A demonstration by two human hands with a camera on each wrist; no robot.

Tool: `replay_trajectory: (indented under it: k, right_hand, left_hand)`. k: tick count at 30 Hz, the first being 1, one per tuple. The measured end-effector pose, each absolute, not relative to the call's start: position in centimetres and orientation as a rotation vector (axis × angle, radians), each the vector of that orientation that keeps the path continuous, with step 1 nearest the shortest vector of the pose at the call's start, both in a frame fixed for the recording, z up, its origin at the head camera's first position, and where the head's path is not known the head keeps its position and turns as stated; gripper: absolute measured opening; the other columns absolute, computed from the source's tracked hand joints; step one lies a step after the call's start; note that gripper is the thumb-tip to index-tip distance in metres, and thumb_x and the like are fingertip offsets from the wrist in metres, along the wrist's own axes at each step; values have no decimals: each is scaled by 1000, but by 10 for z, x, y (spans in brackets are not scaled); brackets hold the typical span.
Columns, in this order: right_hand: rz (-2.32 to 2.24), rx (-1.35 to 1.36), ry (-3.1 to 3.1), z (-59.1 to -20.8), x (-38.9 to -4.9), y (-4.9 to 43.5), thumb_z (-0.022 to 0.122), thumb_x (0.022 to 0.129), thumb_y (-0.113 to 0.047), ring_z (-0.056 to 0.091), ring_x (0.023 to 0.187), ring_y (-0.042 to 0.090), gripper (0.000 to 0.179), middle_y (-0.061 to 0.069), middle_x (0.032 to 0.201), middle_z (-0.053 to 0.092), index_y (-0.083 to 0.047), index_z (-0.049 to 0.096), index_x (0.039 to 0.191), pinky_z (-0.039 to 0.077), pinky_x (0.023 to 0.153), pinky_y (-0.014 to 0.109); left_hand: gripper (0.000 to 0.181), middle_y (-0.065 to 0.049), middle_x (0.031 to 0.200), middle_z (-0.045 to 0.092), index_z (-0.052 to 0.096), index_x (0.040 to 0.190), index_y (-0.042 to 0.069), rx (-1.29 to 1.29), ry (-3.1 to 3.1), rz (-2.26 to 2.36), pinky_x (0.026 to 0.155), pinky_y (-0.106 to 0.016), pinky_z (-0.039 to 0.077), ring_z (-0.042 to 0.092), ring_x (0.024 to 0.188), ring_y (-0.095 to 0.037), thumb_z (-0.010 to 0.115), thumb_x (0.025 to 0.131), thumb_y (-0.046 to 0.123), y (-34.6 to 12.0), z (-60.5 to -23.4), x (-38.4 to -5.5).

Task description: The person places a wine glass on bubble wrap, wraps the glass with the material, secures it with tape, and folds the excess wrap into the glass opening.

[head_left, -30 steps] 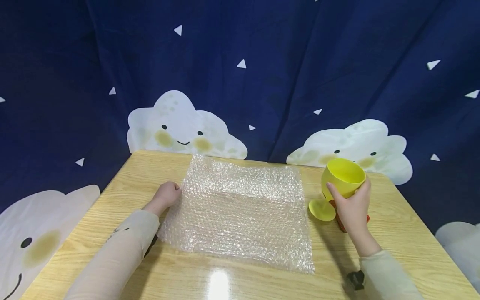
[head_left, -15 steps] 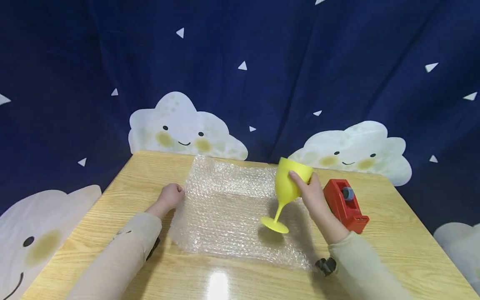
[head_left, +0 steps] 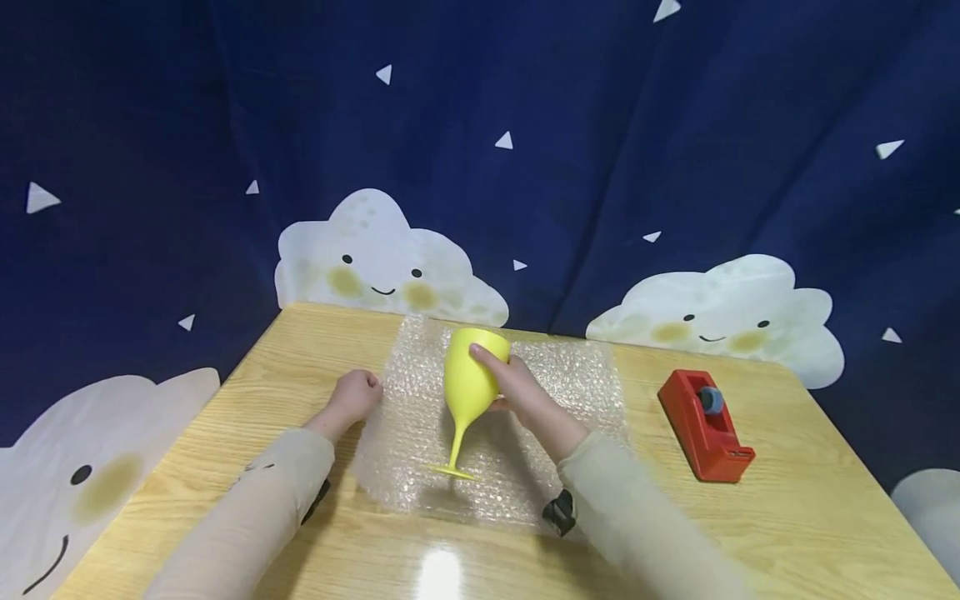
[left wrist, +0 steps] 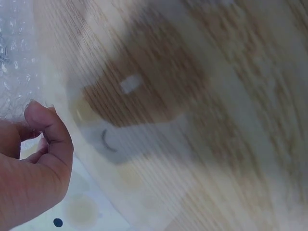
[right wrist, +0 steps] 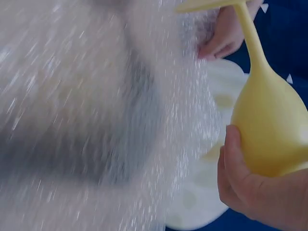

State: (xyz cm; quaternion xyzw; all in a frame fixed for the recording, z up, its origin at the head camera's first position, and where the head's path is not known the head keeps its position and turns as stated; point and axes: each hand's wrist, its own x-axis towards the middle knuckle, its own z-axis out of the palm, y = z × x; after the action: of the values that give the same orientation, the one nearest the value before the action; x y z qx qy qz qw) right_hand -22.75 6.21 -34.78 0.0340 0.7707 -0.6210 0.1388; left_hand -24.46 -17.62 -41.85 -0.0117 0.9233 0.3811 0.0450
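Observation:
A yellow goblet (head_left: 471,379) is tilted a little above the bubble wrap (head_left: 416,417), its foot down and its shadow on the wrap. My right hand (head_left: 521,390) grips it round the bowl; in the right wrist view the fingers (right wrist: 236,163) curl about the bowl (right wrist: 274,125). At the left edge of the sheet, my left hand (head_left: 356,395) pinches the wrap with curled fingers. The left wrist view has the left hand (left wrist: 41,163) beside the wrap (left wrist: 17,72), with the exact pinch partly hidden.
A red tape dispenser (head_left: 707,425) with a blue-cored roll stands on the wooden table (head_left: 810,500) to the right. Behind the table hangs a dark blue curtain (head_left: 570,167) with white clouds and triangles.
My right hand has carried the goblet from beside the tape dispenser leftward over the bubble wrap, turning it more upright. The dispenser is now uncovered. My left hand stays at the wrap's edge.

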Motion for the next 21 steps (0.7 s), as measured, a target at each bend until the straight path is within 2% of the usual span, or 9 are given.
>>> replay_trajectory:
  k: [6,9,13,21]
  right_hand:
    - [-1752,135,2167,-358,-233,31,56,88,-48,62,93,28,67,20,114,55,6,41,125,56,79,41]
    - [-1702,144,2159,-365,-237,20,57,86,-50,64,92,29,69,20,112,57,6,43,124,57,75,40]
    - [-1665,155,2163,-375,-243,11,59,85,-51,65,91,30,71,20,110,58,6,44,124,57,73,41]
    - [-1647,216,2161,-386,-248,7,60,84,-50,64,87,29,76,20,110,56,7,38,128,57,70,40]
  left_hand:
    - [25,1,60,39,42,65,9,-52,2826,1180,49,-19,34,39,54,-10,43,90,3,-174,-421,-245]
    - [21,-2,63,44,49,68,4,-71,2831,1180,50,-19,36,42,56,-11,43,88,3,-173,-421,-245]
    - [17,-6,69,50,57,82,-5,-73,2823,1179,53,-20,40,46,60,-12,44,89,3,-172,-422,-246]
    - [16,-3,66,47,55,78,-2,-57,2827,1182,53,-19,38,44,59,-12,44,89,3,-172,-422,-245]
